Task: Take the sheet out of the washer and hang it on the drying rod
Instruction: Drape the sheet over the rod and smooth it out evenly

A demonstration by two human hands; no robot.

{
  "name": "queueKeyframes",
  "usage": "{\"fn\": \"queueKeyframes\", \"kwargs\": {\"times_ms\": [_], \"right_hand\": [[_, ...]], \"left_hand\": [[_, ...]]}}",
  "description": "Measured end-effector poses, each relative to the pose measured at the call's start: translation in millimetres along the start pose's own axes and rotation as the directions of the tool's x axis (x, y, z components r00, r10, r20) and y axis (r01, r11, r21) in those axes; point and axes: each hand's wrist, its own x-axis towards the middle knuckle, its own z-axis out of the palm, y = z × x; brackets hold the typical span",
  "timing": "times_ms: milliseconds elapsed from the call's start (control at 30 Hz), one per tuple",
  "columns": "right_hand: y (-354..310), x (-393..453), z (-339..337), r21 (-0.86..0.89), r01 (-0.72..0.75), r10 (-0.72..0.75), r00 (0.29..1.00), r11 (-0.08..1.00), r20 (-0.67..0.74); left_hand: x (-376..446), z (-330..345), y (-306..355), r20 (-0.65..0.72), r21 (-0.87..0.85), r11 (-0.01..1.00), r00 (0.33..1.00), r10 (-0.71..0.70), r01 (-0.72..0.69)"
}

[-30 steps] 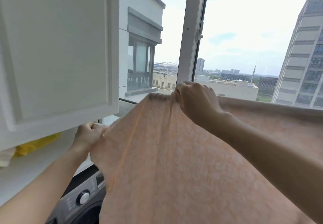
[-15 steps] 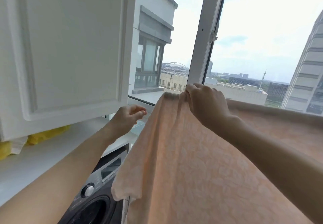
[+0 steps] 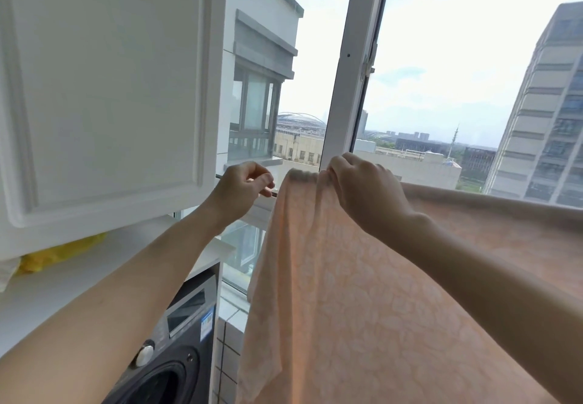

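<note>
Already out of the washer point(image 3: 176, 369): sheet point(image 3: 362, 309) draped, top edge pinched by right hand point(image 3: 366, 189); left hand point(image 3: 239, 190) loosely curled, empty; spreading remains.

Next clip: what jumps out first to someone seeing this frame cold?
A peach patterned sheet fills the lower right, its top edge pinched by the right hand at centre. The left hand hovers empty just left of it, with a dark washer below and a white cabinet door upper left.

Peach sheet point(image 3: 362, 302) draped before the window, right hand point(image 3: 362, 189) pinching its top edge, left hand point(image 3: 241, 190) just beside, empty.
</note>
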Motion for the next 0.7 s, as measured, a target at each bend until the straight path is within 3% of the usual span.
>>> {"fn": "queueKeyframes", "kwargs": {"times_ms": [100,233,300,333,400,433,567,700], "right_hand": [[-2.1,2.0,-1.0,0.010,0.000,0.000,1.000,1.000,0.003],[-5.1,2.1,-4.6,0.046,-0.001,0.000,0.999,0.999,0.033],[-3.7,2.6,-8.4,0.076,-0.021,0.018,0.999,0.997,0.044],[-2.1,3.8,-10.4,0.088,-0.044,0.040,0.998,0.995,0.041],[1.2,6.6,-12.5,0.116,-0.098,0.096,0.995,0.988,0.021],[1.2,7.3,-12.9,0.124,-0.113,0.113,0.994,0.986,0.015],[-4.1,3.9,-9.4,0.059,-0.123,0.120,0.992,0.991,0.049],[-0.2,3.6,-16.1,0.052,-0.221,0.220,0.975,0.974,0.029]], "left_hand": [[-6.8,3.4,1.6,0.149,0.045,0.999,0.989,0.023,-0.030],[-10.2,11.0,4.3,0.170,0.059,0.996,0.984,0.061,-0.072],[-6.8,8.6,3.0,0.067,0.067,0.995,0.995,0.069,-0.074],[-3.7,5.1,0.9,-0.058,0.063,0.996,0.996,0.068,-0.065],[2.4,-4.8,-4.5,-0.297,0.017,0.999,0.954,0.035,-0.031],[4.0,-8.8,-6.4,-0.335,0.018,1.000,0.942,0.027,-0.023],[2.1,-5.6,-8.1,-0.227,0.181,0.983,0.971,0.073,-0.031],[2.0,-4.1,-0.9,-0.282,0.207,0.977,0.953,0.109,-0.051]]}}
